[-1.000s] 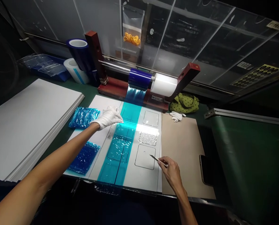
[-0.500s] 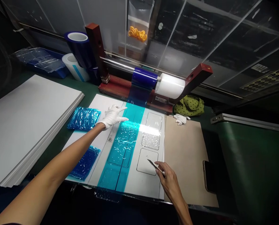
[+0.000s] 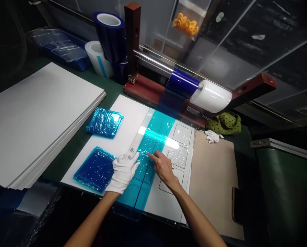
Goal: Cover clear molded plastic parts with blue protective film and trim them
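A strip of blue protective film (image 3: 158, 123) runs from the roll down over a white sheet with rounded outlines. My left hand (image 3: 122, 173), in a white glove, rests by the film's left edge with its fingers stretched out. My bare right hand (image 3: 165, 168) is over the film's right side, index finger pointing left and the other fingers curled. A slim craft knife (image 3: 172, 167) shows only its end beside that hand; its blade is hidden. Left of my gloved hand lies a stack of dark blue film pieces (image 3: 94, 169), with a crinkled blue film stack (image 3: 105, 122) above.
A red stand (image 3: 145, 91) carries the blue film roll (image 3: 181, 82) and a white roll (image 3: 211, 96). Paper sheets (image 3: 45, 120) are piled at left. Brown board (image 3: 212, 178), a phone (image 3: 237, 206), a loose glove (image 3: 212, 136) and a green dotted pouch (image 3: 224, 122) are at right.
My left hand has come down along the film from its upper part. My right hand has moved up and left onto the film, the knife now mostly hidden. The view has shifted.
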`<state>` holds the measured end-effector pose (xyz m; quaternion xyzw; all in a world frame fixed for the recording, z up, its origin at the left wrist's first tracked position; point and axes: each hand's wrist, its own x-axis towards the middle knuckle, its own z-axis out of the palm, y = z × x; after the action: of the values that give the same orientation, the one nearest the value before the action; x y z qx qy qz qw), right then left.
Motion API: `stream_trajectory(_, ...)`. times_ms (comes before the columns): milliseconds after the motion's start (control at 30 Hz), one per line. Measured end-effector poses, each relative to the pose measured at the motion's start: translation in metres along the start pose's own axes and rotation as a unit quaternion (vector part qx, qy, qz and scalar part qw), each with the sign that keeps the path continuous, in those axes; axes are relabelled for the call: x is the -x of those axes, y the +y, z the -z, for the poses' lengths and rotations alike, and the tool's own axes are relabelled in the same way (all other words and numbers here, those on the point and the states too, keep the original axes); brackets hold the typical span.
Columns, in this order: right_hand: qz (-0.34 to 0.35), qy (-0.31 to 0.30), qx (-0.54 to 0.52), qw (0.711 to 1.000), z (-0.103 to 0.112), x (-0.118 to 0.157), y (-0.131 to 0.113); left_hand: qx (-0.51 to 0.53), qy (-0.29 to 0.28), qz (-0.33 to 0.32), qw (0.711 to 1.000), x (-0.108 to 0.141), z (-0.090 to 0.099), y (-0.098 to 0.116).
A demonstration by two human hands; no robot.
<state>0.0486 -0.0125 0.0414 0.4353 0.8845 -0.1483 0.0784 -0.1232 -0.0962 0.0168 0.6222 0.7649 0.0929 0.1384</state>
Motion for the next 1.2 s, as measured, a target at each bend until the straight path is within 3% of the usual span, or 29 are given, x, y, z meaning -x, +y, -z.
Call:
stream_trajectory(200,0.038,-0.024,0.034,0.998,0.0,-0.032,-0.011,0.004,-0.004,0.014,1.0,-0.002,-0.006,-0.003)
stream_trajectory(500,0.059,-0.047,0.059,0.995,0.0,-0.044,-0.015,0.01,-0.002,0.038,0.999,0.0,-0.006,0.0)
stream_trajectory(733,0.022,-0.076,0.099,0.992,0.005,-0.002,0.02,0.007,-0.005,0.058,0.998,0.001,-0.004,0.0)
stream_trajectory(900,-0.034,-0.083,0.125,0.988,0.016,0.054,0.061,-0.001,0.043,0.171,0.984,0.041,0.0,-0.007)
stream_trajectory(967,-0.057,-0.071,0.121,0.988,0.017,0.075,0.069,0.03,0.082,0.241,0.967,0.071,-0.001,-0.014)
stream_trajectory(1033,-0.075,-0.054,0.108,0.99,0.013,0.091,0.064,0.132,0.112,0.329,0.928,0.102,-0.005,-0.022)
stream_trajectory(1133,-0.063,-0.03,0.067,0.995,-0.001,0.105,0.036,0.305,0.105,0.436,0.84,0.14,-0.016,-0.027)
stream_trajectory(1200,-0.031,-0.019,0.033,0.999,-0.014,0.106,0.008,0.364,0.086,0.469,0.8,0.156,-0.023,-0.025)
